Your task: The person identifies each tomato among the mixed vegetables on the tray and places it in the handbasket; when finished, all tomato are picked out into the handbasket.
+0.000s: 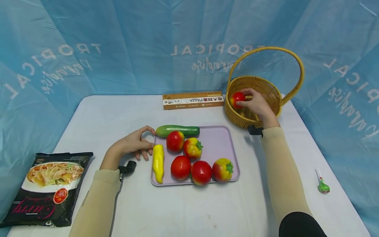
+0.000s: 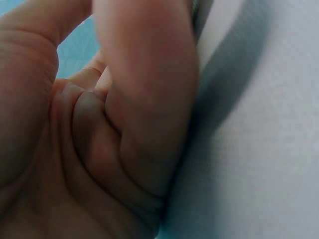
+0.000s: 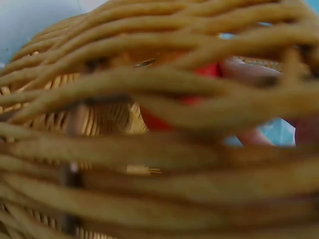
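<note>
In the head view, the right hand [image 1: 257, 104] pinches a red and yellow fruit [image 1: 237, 99] inside the left part of the wicker basket [image 1: 267, 86]. The basket's weave [image 3: 149, 154] covers most of the right wrist view, with red showing behind it. At the left edge of the lilac tray [image 1: 217, 141], the left hand [image 1: 133, 143] touches the rim beside a yellow pepper [image 1: 158, 163], fingers bent. On the tray lie a green cucumber [image 1: 177, 130] and several red or red-yellow fruits [image 1: 181, 167]. The left wrist view shows the left palm [image 2: 94, 144] close to the white cloth.
Behind the tray lies a long pasta box [image 1: 193, 100]. A black noodle packet [image 1: 48, 189] is at the far left, and a green lollipop [image 1: 323, 186] at the right. Above the basket arches a tall handle [image 1: 301, 74]. A blue curtain [image 1: 142, 49] hangs behind the table.
</note>
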